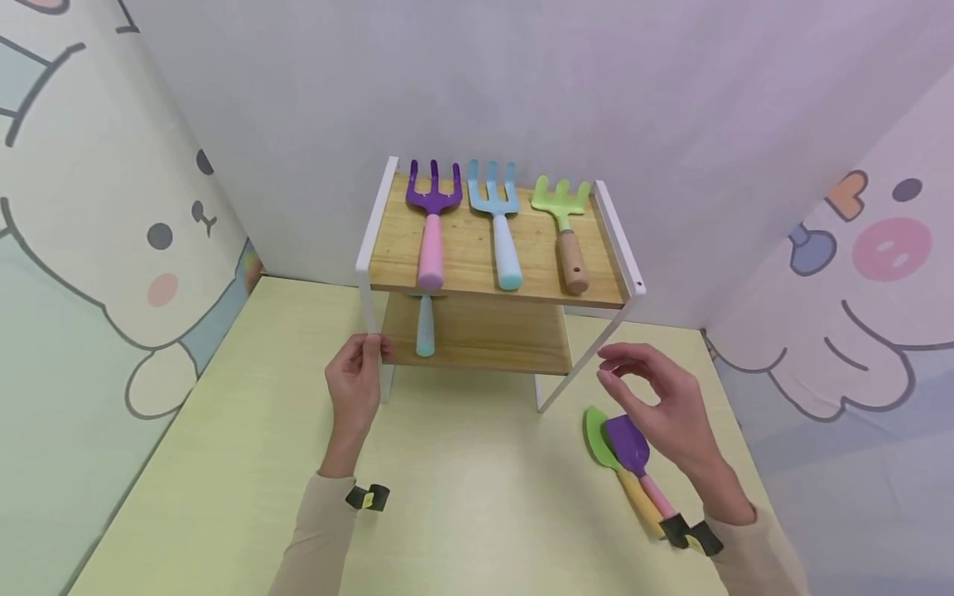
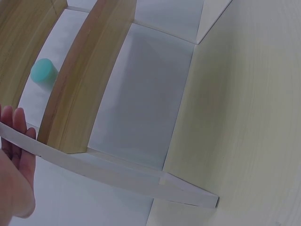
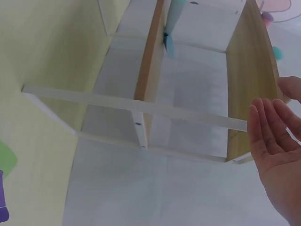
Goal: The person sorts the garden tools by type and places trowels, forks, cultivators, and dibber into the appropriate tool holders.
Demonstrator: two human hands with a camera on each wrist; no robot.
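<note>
A two-tier wooden shelf (image 1: 465, 269) with a white metal frame stands on the table. My left hand (image 1: 355, 377) grips its front left post (image 2: 94, 172), thumb in front and fingers behind. Beside the front right post (image 1: 589, 356), my right hand (image 1: 656, 397) is held up, fingers gently bent and thumb apart, with nothing in it. Three toy garden hand forks lie on the top board: purple with a pink handle (image 1: 431, 248), light blue (image 1: 506, 252), and green with a brown handle (image 1: 572, 261). A light blue handled tool (image 1: 426, 327) lies on the lower board, its head mostly hidden.
On the table, right of the shelf, a green trowel with a yellow handle (image 1: 596, 434) lies partly under a purple shovel with a pink handle (image 1: 628, 443). Curtains with cartoon animals (image 1: 156, 281) hang around the pale yellow table (image 1: 462, 497).
</note>
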